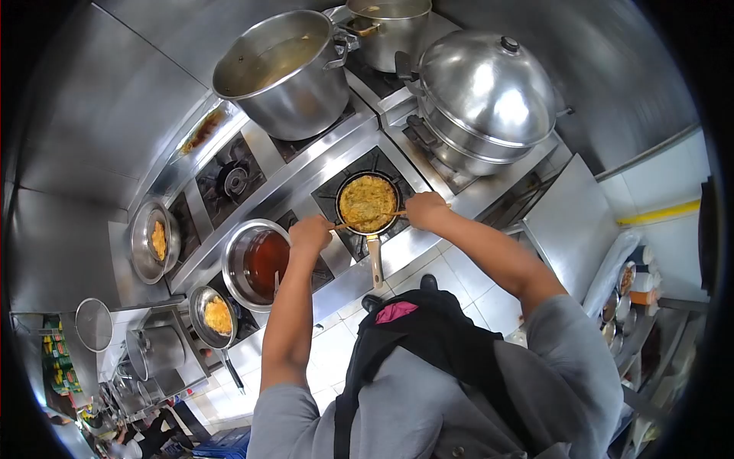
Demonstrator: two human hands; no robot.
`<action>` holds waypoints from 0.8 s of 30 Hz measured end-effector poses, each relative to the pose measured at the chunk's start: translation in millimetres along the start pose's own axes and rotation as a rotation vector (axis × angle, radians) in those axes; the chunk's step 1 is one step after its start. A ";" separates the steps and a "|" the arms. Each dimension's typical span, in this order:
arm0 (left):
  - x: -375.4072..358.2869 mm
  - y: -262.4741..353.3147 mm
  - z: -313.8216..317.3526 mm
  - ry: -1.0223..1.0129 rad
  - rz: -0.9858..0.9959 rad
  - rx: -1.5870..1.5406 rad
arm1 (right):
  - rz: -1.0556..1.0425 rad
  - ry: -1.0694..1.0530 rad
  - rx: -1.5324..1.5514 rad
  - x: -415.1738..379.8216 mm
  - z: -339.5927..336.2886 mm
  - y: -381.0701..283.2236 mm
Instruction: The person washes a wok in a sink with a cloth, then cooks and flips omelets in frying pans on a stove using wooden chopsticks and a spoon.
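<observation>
A round, yellow-brown omelette (368,197) fills a small frying pan on the burner before me; the pan's pale handle (375,264) points toward my body. My left hand (310,233) is closed around a thin wooden chopstick (345,225), which reaches over the omelette's near left edge. From the other side, my right hand (426,210) grips a second chopstick (400,213) with its tip at the omelette's right edge. Beside my left forearm stands a wide steel pot (235,264) of dark red liquid, partly covered by that arm.
A second frying pan (200,301) with yellow food sits at lower left. Farther left, a steel bowl (141,249) holds more fried food. Behind the burner stand a large stockpot (306,99), another pot (391,46) and a domed steamer (489,88). A strainer (93,324) hangs at far left.
</observation>
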State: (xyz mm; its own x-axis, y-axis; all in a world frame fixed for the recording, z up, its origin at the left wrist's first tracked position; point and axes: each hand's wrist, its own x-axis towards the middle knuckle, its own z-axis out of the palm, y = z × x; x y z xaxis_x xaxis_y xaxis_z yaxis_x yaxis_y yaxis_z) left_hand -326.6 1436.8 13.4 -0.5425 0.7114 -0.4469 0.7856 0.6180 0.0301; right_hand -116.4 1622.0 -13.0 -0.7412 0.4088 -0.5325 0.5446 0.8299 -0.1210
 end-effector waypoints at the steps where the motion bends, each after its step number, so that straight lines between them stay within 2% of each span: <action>1: -1.3 5.0 -4.8 -0.002 0.004 0.003 | 0.003 -0.001 0.004 -1.8 -0.2 1.6; 3: -0.4 22.3 -11.6 0.054 0.075 0.039 | -0.008 0.180 0.024 -3.0 -0.1 3.7; 6: 33.4 42.3 23.5 0.117 -0.032 0.063 | 0.075 0.105 -0.020 22.1 8.2 6.4; 9: 45.3 11.0 19.6 0.095 -0.064 -0.067 | 0.063 0.111 -0.027 20.3 2.0 8.8; 12: 6.2 13.7 -21.6 0.003 -0.057 -0.055 | 0.018 0.081 -0.013 3.6 -8.0 -2.7; 13: -2.0 14.1 -21.6 -0.021 -0.055 -0.061 | 0.018 0.076 -0.008 9.0 7.2 -5.5; 15: 2.4 8.6 5.2 -0.023 -0.071 -0.050 | -0.059 0.199 0.032 27.5 37.0 -10.1; 19: 3.2 -23.2 16.1 0.022 -0.143 -0.110 | -0.009 0.118 0.052 9.6 10.1 -7.4; 24: -20.7 -8.9 16.2 0.027 -0.139 -0.078 | -0.046 0.128 -0.004 12.5 13.3 -28.5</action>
State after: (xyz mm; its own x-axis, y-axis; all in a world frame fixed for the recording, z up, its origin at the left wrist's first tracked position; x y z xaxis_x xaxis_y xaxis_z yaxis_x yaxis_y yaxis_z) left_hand -317.6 1411.2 7.9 -0.6528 0.6257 -0.4269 0.6779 0.7341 0.0394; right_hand -136.0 1598.5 -27.3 -0.8097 0.4149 -0.4151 0.5072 0.8505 -0.1392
